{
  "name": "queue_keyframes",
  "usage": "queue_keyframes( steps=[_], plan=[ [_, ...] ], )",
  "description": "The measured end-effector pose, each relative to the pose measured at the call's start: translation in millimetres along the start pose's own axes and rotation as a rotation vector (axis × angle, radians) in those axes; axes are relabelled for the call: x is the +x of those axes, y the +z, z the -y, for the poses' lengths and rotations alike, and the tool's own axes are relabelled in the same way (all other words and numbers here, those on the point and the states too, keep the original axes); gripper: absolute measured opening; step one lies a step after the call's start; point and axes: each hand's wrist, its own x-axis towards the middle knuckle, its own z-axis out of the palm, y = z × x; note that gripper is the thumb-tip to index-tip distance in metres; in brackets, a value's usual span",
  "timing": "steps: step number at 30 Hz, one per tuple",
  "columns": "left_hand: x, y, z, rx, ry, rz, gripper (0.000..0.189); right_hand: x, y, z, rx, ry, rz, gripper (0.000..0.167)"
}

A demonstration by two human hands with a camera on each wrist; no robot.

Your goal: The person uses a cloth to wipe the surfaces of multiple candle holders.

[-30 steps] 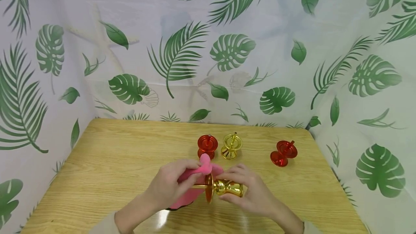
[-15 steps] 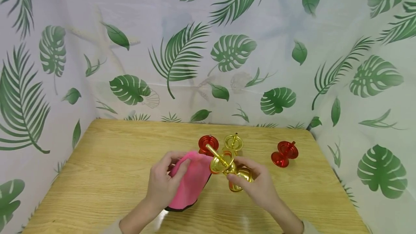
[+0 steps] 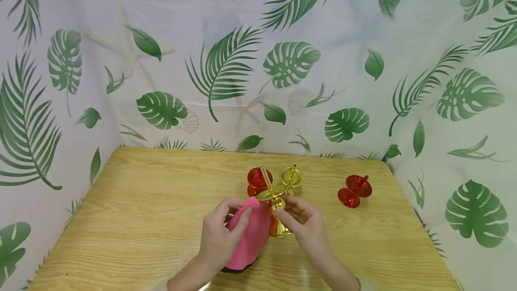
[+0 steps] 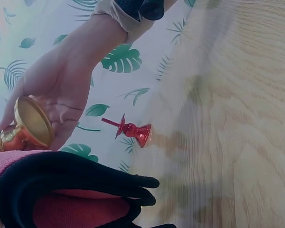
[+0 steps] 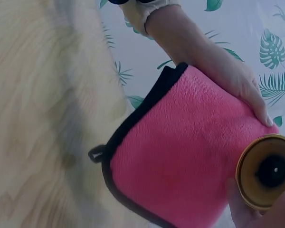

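Observation:
In the head view my left hand [image 3: 220, 232] pinches a pink cloth [image 3: 251, 244], which hangs down to its black-trimmed hem. My right hand [image 3: 307, 228] grips a shiny gold candlestick [image 3: 280, 224] by its waist, dish and long spike up, tilted slightly left. Cloth and candlestick overlap near the dish. From the right wrist, the underside of the gold base [image 5: 249, 178] faces the camera, with a dark round hollow in it. The cloth [image 5: 171, 147] shows a small black loop [image 5: 97, 154] at its edge.
Behind the hands stand a red candlestick [image 3: 254, 187] and a smaller-looking gold candlestick [image 3: 291, 177]. Another red candlestick [image 3: 349, 197] stands farther right. A wooden table [image 3: 153, 192] lies beneath, backed by a leaf-printed curtain [image 3: 242, 80].
The gold candlestick has turned from lying sideways, spike to the left, to nearly upright. The cloth has come off its dish and spike, and the left hand has shifted slightly right.

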Motion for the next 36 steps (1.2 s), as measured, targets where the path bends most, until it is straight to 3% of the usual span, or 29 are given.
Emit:
queue_keyframes(
  steps=[6,12,20,26,36],
  plan=[
    [-1.7,9.7,-2.8,0.025,0.003,-0.023,0.022,-5.5,7,-2,-0.005,0.008,0.002,0.038],
    [-2.5,12.9,-6.4,0.044,-0.037,-0.018,0.018,-9.6,2,-3,-0.028,-0.113,0.071,0.031],
    [-5.1,12.1,-14.4,-0.046,-0.087,0.085,0.020,-11.0,-5,-3,0.030,-0.142,0.130,0.036],
    [-5.4,13.2,-17.0,-0.089,-0.119,0.088,0.018,-11.8,-5,-3,-0.002,-0.172,0.093,0.034],
    [-1.3,12.2,-27.9,-0.080,-0.175,0.092,0.019,-10.3,1,-4,-0.105,-0.144,-0.037,0.031]
  ],
)
